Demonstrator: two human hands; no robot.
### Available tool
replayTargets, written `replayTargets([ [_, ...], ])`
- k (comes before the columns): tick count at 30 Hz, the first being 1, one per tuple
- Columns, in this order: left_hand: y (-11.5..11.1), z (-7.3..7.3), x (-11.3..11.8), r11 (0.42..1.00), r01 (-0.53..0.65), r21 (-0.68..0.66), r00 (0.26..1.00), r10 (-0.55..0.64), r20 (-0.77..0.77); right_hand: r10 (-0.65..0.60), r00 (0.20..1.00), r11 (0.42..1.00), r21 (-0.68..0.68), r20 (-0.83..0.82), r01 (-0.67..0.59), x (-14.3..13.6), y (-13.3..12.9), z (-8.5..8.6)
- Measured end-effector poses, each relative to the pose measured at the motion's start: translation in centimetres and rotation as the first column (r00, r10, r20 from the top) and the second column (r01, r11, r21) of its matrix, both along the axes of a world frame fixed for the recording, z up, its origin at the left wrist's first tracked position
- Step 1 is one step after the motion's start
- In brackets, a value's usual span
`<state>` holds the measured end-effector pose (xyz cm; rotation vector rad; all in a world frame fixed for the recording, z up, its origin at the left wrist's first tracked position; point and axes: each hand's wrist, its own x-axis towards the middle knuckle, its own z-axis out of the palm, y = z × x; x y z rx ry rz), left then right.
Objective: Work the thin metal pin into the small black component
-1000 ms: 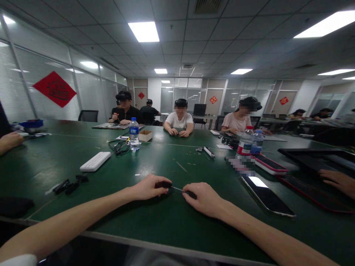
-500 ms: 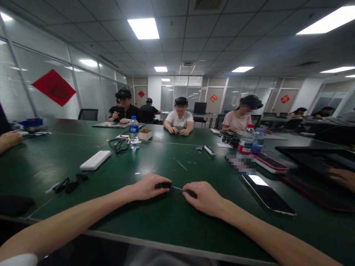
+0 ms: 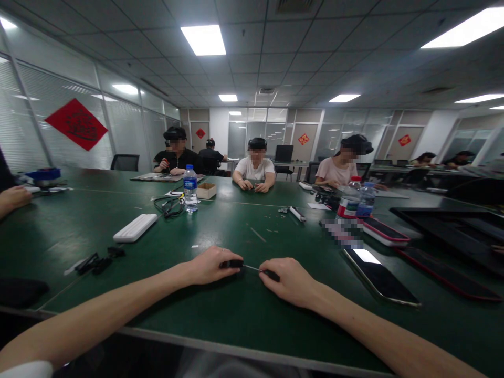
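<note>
Just above the green table (image 3: 189, 310), my left hand (image 3: 212, 265) is closed round the black handle of a screwdriver (image 3: 236, 263). Its thin metal shaft points right, toward my other hand. My right hand (image 3: 291, 281) pinches a small black piece (image 3: 272, 275) between thumb and fingers, at the tip end of the shaft. Whether the tip touches that piece or sits in it, I cannot tell. Most of the piece is covered by my fingers.
On the right lie a phone (image 3: 380, 278), a pink-edged phone (image 3: 384, 231) and a dark panel (image 3: 452, 231). A water bottle (image 3: 190, 189), an open box (image 3: 207, 190) and a white power strip (image 3: 136, 228) stand left. Several people sit around the table.
Both of my hands and the screwdriver stay in place. At the far right, another person's hand has drawn back from the dark panel, mostly out of view.
</note>
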<state>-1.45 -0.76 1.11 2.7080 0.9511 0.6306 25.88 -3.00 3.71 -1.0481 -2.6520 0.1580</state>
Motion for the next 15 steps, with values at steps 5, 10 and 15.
replayTargets([
  [5, 0.21, -0.33, -0.09, 0.999, 0.011, 0.030, 1.000, -0.011, -0.005, -0.005, 1.000, 1.000, 0.019, 0.016, 0.004, -0.01, 0.16, -0.22],
  [10, 0.29, -0.47, -0.14, 0.998, 0.033, 0.055, 0.999, -0.034, 0.014, -0.007, 1.000, 1.000, 0.028, 0.019, 0.006, -0.08, 0.15, -0.18],
  [15, 0.20, -0.32, -0.17, 0.998, 0.039, 0.045, 0.999, -0.040, 0.013, -0.003, 1.000, 1.000, 0.016, 0.015, 0.003, -0.04, 0.03, -0.02],
])
